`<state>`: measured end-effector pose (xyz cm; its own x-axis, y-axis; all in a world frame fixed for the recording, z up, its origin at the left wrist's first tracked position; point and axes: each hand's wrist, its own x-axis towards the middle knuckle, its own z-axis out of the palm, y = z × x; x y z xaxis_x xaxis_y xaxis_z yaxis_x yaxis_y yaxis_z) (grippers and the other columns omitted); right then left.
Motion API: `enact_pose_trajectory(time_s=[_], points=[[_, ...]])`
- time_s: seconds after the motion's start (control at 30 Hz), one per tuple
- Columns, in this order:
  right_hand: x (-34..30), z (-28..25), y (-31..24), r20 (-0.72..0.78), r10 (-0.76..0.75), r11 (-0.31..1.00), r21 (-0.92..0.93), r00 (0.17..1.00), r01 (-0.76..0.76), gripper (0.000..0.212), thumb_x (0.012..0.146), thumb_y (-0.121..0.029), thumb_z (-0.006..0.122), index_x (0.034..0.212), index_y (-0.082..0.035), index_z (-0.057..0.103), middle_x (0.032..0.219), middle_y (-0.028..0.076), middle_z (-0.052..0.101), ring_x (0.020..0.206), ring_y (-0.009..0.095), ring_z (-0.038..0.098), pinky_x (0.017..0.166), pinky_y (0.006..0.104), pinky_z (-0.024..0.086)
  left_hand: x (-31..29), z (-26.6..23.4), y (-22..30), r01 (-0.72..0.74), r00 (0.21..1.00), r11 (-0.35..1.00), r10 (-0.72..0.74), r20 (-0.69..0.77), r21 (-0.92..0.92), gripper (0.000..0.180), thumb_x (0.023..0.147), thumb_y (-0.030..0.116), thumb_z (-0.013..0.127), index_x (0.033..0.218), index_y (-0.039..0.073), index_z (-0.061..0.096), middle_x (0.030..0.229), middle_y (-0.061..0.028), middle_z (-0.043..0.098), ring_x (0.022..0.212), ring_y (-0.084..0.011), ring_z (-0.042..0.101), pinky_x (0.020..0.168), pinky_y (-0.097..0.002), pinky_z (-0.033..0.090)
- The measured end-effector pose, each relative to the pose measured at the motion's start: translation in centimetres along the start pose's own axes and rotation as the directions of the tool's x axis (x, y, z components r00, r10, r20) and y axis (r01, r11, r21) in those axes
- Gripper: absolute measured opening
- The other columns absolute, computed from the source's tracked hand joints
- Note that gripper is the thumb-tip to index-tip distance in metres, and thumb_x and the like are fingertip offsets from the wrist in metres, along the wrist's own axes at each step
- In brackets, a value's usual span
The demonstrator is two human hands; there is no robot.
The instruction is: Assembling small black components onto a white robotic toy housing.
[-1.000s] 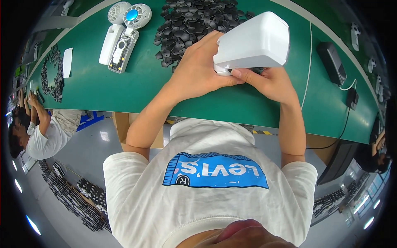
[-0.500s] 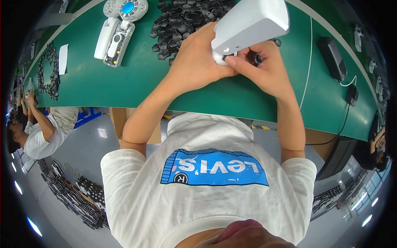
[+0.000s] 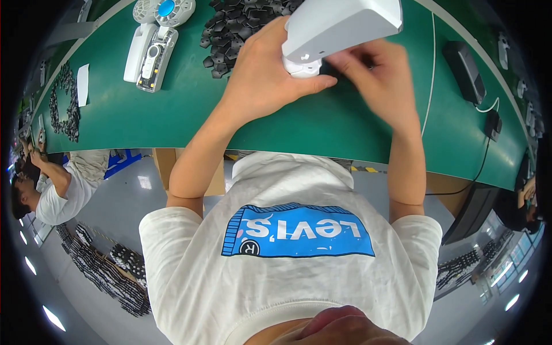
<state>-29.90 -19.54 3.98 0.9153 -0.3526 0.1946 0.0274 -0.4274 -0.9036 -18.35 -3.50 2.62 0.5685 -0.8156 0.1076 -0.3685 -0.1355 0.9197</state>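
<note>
My left hand is wrapped round the lower end of a white plastic device with a wide, tapered body and a rounded white base. The device is held tilted above the table, its wide end up and to the right, and its kind is not plain. Just right of its base is my right hand, blurred by motion, thumb and fingers curled in. Whatever they hold, if anything, is hidden. Beyond my left hand lies a pile of small black angular plastic pieces.
Two white handheld fans, one with a see-through handle, lie left on the green table. Farther left are a white paper strip and more black pieces. A black box-shaped device with a cable sits right. Other people work at both sides.
My right hand has come away from the device's base, moving right, its thumb off the base. The left hand and the device have shifted slightly left, and the base now shows more.
</note>
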Motion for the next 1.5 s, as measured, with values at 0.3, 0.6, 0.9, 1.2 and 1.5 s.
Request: enact_pose_trajectory(time_s=[0.3,0.6,0.9,1.2,1.5], points=[[-0.2,-4.9,0.7,0.288,0.155,0.936,-0.348,0.945,-0.048,0.015,0.079,-0.002,0.073,0.093,-0.002,0.066,0.061,-0.003,0.049,0.056,0.004,0.041,0.05,0.022,0.031,0.7,-1.2,3.1,0.004,0.996,0.995,-0.013,-0.086,-0.099,0.052,0.072,0.019,0.082,0.114,0.002,0.057,0.088,-0.0047,0.059,0.08,-0.0146,0.057,0.076,-0.0296,0.049],[-0.3,-4.1,1.7,0.308,0.187,0.894,-0.447,0.933,-0.032,0.018,0.075,-0.002,0.073,0.091,-0.004,0.066,0.059,0.001,0.045,0.052,0.01,0.041,0.049,0.0274,0.031,0.0,-0.3,0.4,-0.037,0.997,0.999,0.036,-0.067,-0.009,0.051,0.068,0.022,0.088,0.108,0.002,0.064,0.092,-0.0045,0.067,0.082,-0.0117,0.063,0.072,-0.0269,0.051],[-0.3,-3.6,1.5,0.295,0.123,0.863,-0.503,0.948,0.045,0.012,0.079,-0.005,0.071,0.086,-0.002,0.062,0.06,0.004,0.05,0.053,0.014,0.044,0.05,0.029,0.034,-0.2,0.0,-0.2,-0.056,0.998,0.998,0.057,-0.038,0.017,0.05,0.068,0.024,0.087,0.107,0.003,0.063,0.089,-0.0036,0.066,0.077,-0.0106,0.062,0.069,-0.0262,0.051],[0.2,-3.4,1.9,0.099,0.15,0.94,-0.323,0.984,-0.111,0.01,0.089,-0.008,0.066,0.087,0.0,0.06,0.069,0.002,0.06,0.06,0.008,0.049,0.053,0.0241,0.037,0.3,-1.1,1.7,0.083,0.996,0.992,-0.081,0.031,-0.091,0.051,0.068,0.021,0.086,0.109,0.004,0.061,0.086,-0.0026,0.062,0.077,-0.0094,0.059,0.069,-0.0244,0.048],[0.2,-2.6,1.1,-0.27,-0.054,0.968,0.222,0.961,0.117,0.011,0.094,-0.008,0.062,0.093,0.003,0.064,0.078,0.009,0.067,0.058,0.009,0.057,0.049,0.0202,0.042,0.3,-1.3,2.1,0.053,0.993,0.988,-0.068,-0.101,-0.147,0.053,0.064,0.016,0.087,0.107,0.004,0.059,0.089,-0.0022,0.058,0.079,-0.0101,0.054,0.07,-0.0256,0.045]])
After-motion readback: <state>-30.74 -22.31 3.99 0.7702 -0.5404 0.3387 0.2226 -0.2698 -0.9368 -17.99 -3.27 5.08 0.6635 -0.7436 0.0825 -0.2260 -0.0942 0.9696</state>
